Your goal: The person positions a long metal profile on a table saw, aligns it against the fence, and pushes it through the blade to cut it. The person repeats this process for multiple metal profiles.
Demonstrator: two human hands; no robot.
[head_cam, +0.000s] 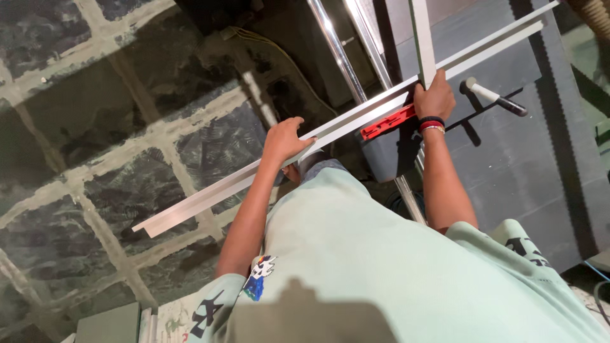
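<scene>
Grey, flat and broad, the machine table point(508, 159) fills the right side of the view, with a dark stone floor of pale-jointed slabs point(95, 127) to the left. Across both lies the long silver aluminium angle profile point(343, 124), running from the table's far corner down to a free end overhanging the floor. It looks light for its length and stiff along the fold, though so long a piece is likely to sag or swing at the unsupported end; the smooth metal seems slippery and its cut edges may be sharp. Holding it in two well-separated places, as here, appears the sound way to steady it.

A second upright silver bar point(422, 38) crosses it near the red plastic clamp block point(387, 122). The right hand point(435, 98), wearing dark and red wristbands, is closed over the crossing of bar and profile. The left hand point(286, 140) presses curled fingers on the profile's edge further down. A small black-handled, white-headed mallet point(495, 96) rests on the table just beside the right hand.
</scene>
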